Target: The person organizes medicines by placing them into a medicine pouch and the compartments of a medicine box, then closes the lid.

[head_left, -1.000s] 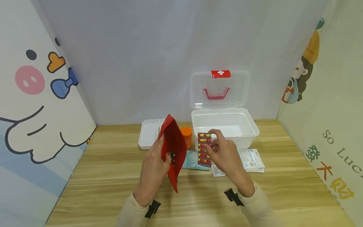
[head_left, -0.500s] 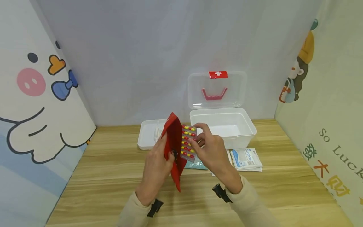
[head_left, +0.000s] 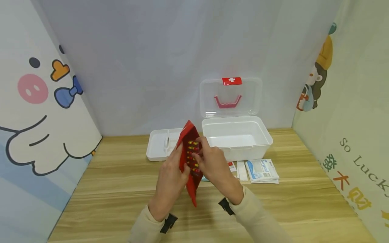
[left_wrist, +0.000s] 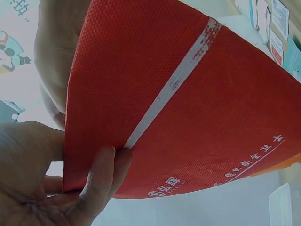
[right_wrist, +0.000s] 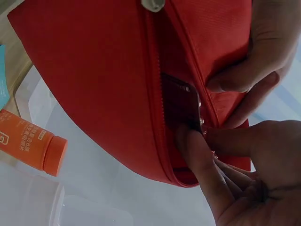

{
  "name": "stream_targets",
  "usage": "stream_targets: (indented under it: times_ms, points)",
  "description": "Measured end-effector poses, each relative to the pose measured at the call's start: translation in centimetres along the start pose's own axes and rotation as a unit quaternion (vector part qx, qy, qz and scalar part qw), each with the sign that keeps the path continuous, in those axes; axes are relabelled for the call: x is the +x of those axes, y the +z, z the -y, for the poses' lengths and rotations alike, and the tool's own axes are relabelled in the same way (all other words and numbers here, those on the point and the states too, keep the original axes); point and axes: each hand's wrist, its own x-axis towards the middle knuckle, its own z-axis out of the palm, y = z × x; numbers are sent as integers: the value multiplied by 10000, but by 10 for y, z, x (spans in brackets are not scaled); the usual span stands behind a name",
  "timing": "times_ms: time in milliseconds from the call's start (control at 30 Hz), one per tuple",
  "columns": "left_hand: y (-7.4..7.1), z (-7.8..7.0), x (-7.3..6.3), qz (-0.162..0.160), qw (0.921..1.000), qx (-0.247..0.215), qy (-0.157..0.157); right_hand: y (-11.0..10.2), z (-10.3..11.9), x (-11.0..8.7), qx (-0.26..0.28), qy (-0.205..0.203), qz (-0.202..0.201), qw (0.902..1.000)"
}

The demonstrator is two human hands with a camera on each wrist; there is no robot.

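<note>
A red zippered pouch (head_left: 192, 192) stands upright above the table, its mouth facing right. My left hand (head_left: 171, 177) grips its near edge, thumb at the opening and fingers on the outside, where the left wrist view shows white printing and a pale stripe. My right hand (head_left: 214, 167) pinches a blister pack (head_left: 192, 153) of red and yellow capsules within the pouch's mouth. In the right wrist view, the right fingertips reach in past the zipper (right_wrist: 157, 84), and the dark blister pack (right_wrist: 181, 96) lies partly hidden between the pouch walls.
Behind the hands is an open white box (head_left: 240, 153) with its clear lid (head_left: 231, 92) raised. To its left lies a white tray (head_left: 156, 145). An orange bottle (right_wrist: 30, 141) stands beyond the pouch. A surgical packet (head_left: 262, 170), white strips (head_left: 242, 170) and a teal packet (head_left: 205, 179) lie nearby.
My right hand has moved left, carrying the blister pack from beside the pouch into its mouth. The left hand and pouch have shifted slightly right.
</note>
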Motion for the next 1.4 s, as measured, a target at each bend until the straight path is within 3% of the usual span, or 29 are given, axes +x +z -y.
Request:
stream_targets:
  times_ms: [333, 633, 1133, 1400]
  points:
    - [3, -3, 0, -74, 9998, 26, 184, 16, -6, 2, -397, 50, 130, 9991]
    - [2, -6, 0, -45, 9998, 43, 209, 24, -8, 3, -354, 50, 164, 9992]
    - [0, -5, -2, -164, 9995, 27, 260, 33, -9, -3, -486, -48, 937, 9944]
    - [-1, -3, -3, -141, 9997, 94, 200, 34, -12, -3, -409, -387, 1148, 9918]
